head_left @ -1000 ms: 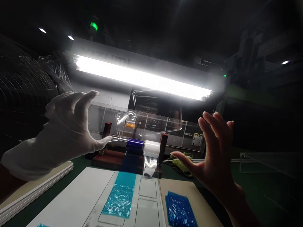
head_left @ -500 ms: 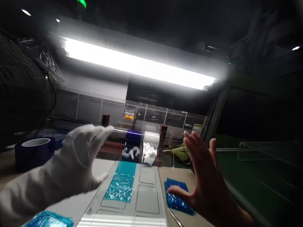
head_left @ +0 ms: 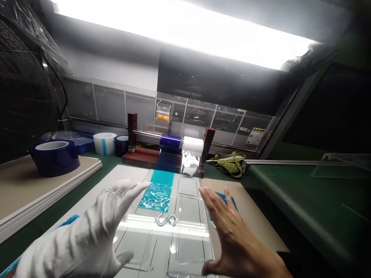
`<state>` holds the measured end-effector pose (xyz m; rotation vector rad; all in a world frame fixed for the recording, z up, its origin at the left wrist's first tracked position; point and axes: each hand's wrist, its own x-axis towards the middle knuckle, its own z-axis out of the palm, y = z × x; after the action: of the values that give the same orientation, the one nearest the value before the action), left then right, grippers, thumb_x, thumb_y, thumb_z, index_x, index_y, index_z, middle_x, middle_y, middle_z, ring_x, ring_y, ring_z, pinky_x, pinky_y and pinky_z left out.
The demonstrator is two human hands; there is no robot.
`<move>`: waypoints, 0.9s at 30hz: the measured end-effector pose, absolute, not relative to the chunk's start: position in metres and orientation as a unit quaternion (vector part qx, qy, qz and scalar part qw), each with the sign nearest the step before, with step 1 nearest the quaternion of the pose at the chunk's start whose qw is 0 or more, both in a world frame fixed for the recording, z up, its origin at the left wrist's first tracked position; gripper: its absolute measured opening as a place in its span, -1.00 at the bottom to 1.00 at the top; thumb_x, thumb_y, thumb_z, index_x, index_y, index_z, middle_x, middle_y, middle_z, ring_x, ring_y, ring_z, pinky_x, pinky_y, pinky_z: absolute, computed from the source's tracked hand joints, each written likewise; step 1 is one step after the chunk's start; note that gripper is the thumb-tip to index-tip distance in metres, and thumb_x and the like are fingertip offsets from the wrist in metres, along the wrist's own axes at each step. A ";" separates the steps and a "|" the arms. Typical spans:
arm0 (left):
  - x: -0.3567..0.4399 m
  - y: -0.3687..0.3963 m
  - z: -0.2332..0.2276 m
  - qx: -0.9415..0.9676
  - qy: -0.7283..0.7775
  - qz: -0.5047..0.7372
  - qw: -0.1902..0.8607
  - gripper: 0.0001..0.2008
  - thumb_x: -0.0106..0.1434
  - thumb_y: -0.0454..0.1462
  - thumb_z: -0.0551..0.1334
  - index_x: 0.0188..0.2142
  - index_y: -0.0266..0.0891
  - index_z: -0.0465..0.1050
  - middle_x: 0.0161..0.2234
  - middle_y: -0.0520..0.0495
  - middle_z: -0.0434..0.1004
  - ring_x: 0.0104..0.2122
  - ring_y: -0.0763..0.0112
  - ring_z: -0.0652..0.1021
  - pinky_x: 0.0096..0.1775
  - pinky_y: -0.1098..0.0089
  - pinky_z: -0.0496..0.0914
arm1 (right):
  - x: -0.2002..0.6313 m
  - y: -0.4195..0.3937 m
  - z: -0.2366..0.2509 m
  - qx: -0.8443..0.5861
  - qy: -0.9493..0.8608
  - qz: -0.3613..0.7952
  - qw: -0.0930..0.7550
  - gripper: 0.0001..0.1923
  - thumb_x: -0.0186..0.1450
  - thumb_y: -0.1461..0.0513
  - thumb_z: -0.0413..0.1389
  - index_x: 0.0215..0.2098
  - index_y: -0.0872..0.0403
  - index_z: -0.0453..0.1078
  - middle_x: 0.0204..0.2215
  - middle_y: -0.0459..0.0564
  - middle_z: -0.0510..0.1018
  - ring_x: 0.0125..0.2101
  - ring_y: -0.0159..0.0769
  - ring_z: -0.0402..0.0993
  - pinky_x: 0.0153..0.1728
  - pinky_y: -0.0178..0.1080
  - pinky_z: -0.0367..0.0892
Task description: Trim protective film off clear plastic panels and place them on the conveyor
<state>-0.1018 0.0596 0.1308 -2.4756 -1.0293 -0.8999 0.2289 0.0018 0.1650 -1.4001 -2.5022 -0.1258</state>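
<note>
My left hand (head_left: 95,227), in a white glove, and my bare right hand (head_left: 232,235) hold a clear plastic plate (head_left: 166,231) between them by its side edges. The plate has an S-shaped cutout and lies low over a white template board (head_left: 116,181) with outlined rectangles. A strip of blue film (head_left: 158,191) runs down the board from a blue roll (head_left: 171,141) on a wooden roll stand. A white roll (head_left: 193,146) sits beside it. A stack of blue film pieces (head_left: 224,199) lies partly hidden behind my right fingers.
A large dark blue tape roll (head_left: 54,156) stands on stacked boards (head_left: 34,189) at the left. A white roll (head_left: 104,143) and a small blue roll (head_left: 121,144) stand behind. A green strap (head_left: 230,159) and a clear box (head_left: 339,164) lie right. A wire fan guard (head_left: 20,96) is far left.
Both hands have come down from in front of the lamp to just above the board, bringing the clear plate with them. The view has tilted down toward the table.
</note>
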 end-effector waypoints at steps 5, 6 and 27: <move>-0.078 0.038 0.106 -0.887 -0.372 -0.265 -0.058 0.16 -0.04 -0.07 0.28 0.35 -0.24 -0.48 0.36 -0.30 -0.16 0.29 -0.06 0.13 0.21 0.04 0.26 | 0.231 0.005 0.122 -0.418 -0.883 0.104 0.185 0.39 0.04 -0.09 0.30 0.36 0.05 -0.69 0.34 0.32 0.01 0.29 0.19 -0.02 0.24 0.25 -0.07; -0.071 0.035 0.100 -0.882 -0.381 -0.265 -0.083 0.21 -0.07 -0.04 0.30 0.35 -0.18 -0.53 0.37 -0.27 -0.20 0.30 -0.08 0.12 0.20 0.05 0.28 | 0.230 0.006 0.113 -0.407 -0.883 0.132 0.194 0.39 0.04 -0.10 0.30 0.35 0.04 -0.72 0.34 0.31 0.01 0.28 0.18 0.00 0.22 0.23 0.00; -0.030 0.051 0.126 -0.903 -0.429 -0.004 0.021 0.18 -0.11 -0.10 0.27 0.34 -0.46 -0.40 0.21 -0.56 0.14 0.12 -0.36 0.30 0.06 -0.25 0.25 | 0.252 -0.001 0.151 -0.459 -0.877 -0.106 0.093 0.38 -0.07 -0.02 0.31 0.39 0.25 -0.50 0.14 0.38 0.37 0.10 0.31 0.33 0.16 0.46 -0.53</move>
<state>-0.0298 0.0510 0.1256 -2.8003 -1.3310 -0.0137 0.2524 -0.0015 0.1510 -1.3634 -2.6033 -0.3153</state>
